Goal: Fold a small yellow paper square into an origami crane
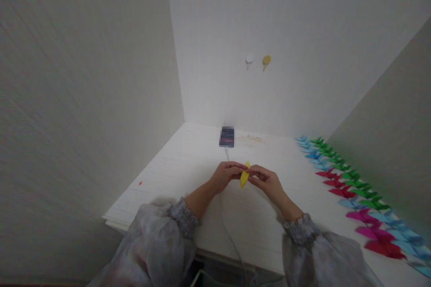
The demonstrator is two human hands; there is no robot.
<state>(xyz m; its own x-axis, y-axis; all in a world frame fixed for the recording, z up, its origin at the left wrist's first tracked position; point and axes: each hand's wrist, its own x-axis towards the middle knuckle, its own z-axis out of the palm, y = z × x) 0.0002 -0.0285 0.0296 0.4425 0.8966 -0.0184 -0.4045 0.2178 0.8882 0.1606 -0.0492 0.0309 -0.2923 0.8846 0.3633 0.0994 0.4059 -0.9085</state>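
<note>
Above the middle of a white table [175, 175], both of my hands meet on a small folded yellow paper piece [244, 178]. My left hand [225, 176] pinches its upper left side with closed fingers. My right hand [266, 180] pinches it from the right, fingers also closed. The paper hangs pointed downward between the fingertips, a little above the tabletop. Grey, loose sleeves cover both forearms.
Rows of folded paper figures in green [350, 175], blue [313, 154], red [336, 184] and magenta [367, 222] line the table's right side. A small dark device [226, 137] lies at the back, its cable [229, 228] trailing toward me. Two hooks [257, 61] hang on the wall.
</note>
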